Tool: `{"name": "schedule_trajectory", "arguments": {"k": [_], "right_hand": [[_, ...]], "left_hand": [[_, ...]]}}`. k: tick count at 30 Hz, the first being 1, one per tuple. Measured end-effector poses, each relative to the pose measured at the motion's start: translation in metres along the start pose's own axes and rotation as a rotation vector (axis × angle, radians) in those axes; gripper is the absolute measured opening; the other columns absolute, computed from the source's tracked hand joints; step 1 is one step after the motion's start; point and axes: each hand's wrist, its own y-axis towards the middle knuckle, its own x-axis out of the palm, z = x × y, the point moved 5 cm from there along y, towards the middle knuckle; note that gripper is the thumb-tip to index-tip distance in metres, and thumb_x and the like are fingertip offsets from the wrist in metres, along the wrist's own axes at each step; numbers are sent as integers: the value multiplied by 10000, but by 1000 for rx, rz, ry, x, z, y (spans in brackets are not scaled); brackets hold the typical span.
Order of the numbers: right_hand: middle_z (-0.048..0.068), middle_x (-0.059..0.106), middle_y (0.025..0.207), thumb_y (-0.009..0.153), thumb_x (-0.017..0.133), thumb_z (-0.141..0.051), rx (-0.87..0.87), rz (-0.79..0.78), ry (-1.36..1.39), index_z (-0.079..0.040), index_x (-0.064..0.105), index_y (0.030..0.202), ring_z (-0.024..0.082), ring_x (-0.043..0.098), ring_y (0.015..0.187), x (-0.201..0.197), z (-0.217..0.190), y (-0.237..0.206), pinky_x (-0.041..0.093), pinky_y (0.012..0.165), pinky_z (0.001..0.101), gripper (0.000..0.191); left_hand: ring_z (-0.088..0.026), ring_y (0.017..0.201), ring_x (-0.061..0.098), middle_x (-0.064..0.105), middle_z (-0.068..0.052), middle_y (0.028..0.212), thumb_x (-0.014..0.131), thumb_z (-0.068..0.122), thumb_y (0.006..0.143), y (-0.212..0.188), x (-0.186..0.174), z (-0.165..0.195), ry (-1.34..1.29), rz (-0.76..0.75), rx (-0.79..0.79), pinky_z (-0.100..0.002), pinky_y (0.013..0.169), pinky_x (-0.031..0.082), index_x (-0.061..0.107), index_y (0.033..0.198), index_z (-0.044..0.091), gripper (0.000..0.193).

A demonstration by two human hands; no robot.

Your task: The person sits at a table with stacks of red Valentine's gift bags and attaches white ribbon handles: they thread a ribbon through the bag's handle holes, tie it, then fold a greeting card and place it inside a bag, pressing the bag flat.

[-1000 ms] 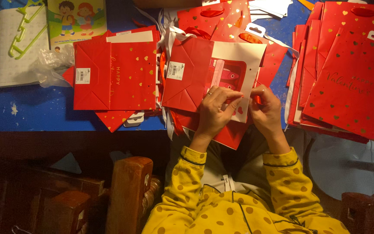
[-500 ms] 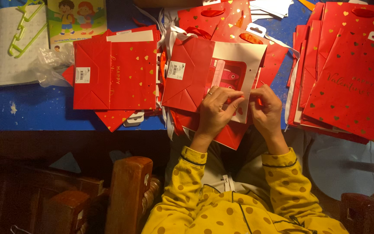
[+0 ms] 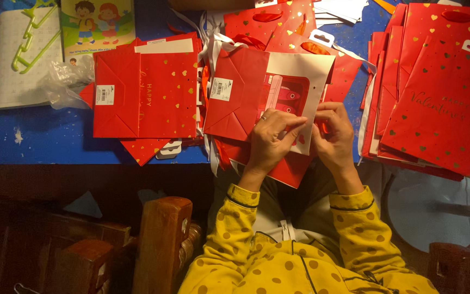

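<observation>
The left hand (image 3: 272,142) lies flat, fingers pressing on the lower edge of a white card (image 3: 300,81), while the right hand (image 3: 334,136), just right of it, pinches the same edge with curled fingertips; whether it holds anything small I cannot tell. The card lies directly far of both hands, its long axis running near to far and tilted a little right, on top of a red bag (image 3: 237,95) at the near edge of the blue desk (image 3: 39,141)

Left hand (image 3: 270,139) and right hand (image 3: 334,136) lie close together, fingers curled and pinching, forearms angled inward.
</observation>
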Motion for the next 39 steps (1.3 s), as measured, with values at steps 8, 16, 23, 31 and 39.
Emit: {"name": "schedule_trajectory", "arguments": {"k": [8,16,23,31,39], "right_hand": [[114,553,1222,974,702,36,-17,6,-50,-4,648,1059,202,595,1114,1,-4,0,500,969,294,109],[68,598,955,971,710,23,-14,-5,-114,-29,624,1048,185,585,881,2,-9,4,474,795,287,126],[72,570,920,936,662,83,15,-1,-139,-23,628,1046,184,555,818,2,-2,2,446,730,293,157],[83,542,895,908,633,118,31,17,-171,-16,603,1022,185,520,773,2,1,2,428,702,294,178],[82,522,891,872,638,108,19,7,-176,-15,604,1038,191,515,797,1,2,1,429,719,293,209]], "left_hand": [[-203,887,666,710,-25,933,802,95,883,-1,2,-3,4,-7,-91,-312,790,550,757,1080,113,203],[-197,812,635,697,-7,868,826,148,871,1,4,-6,14,52,-88,-326,743,520,726,954,95,141],[-199,833,635,698,-9,891,814,154,883,1,5,-4,30,41,-69,-333,756,520,728,957,96,127],[-208,867,638,682,-4,883,831,188,860,2,4,-5,35,27,-80,-341,772,523,711,921,96,163],[-210,866,642,685,-5,888,823,201,856,3,3,-3,46,18,-45,-346,785,519,736,919,103,145]]}}
